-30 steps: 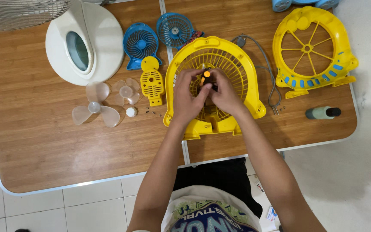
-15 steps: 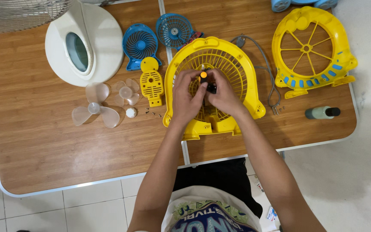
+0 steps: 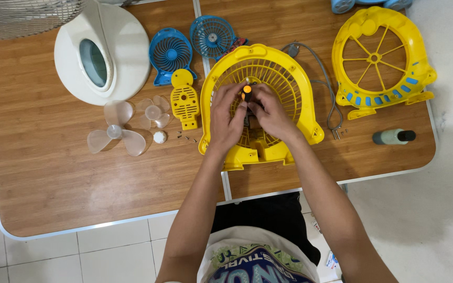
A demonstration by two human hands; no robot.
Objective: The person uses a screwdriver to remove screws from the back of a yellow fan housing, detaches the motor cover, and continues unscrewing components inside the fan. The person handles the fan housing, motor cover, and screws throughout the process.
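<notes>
A yellow fan housing (image 3: 290, 79) with a round grille lies flat on the wooden table (image 3: 53, 173). Both hands rest over its centre. My left hand (image 3: 225, 118) and my right hand (image 3: 269, 111) pinch a small tool with an orange and black handle (image 3: 246, 93) that stands upright on the hub of the grille. The tool's tip and the part beneath it are hidden by my fingers.
A yellow front grille (image 3: 378, 57) lies at the right, a small green bottle (image 3: 392, 137) below it. Left of the housing are a yellow cover plate (image 3: 184, 99), loose screws (image 3: 184, 138), clear fan blades (image 3: 116, 133), a white fan base (image 3: 100, 52) and two blue mini fans (image 3: 170, 54).
The hands stay on the centre of the housing; the fingers have shifted slightly around the orange-handled tool. Nothing else on the table has moved.
</notes>
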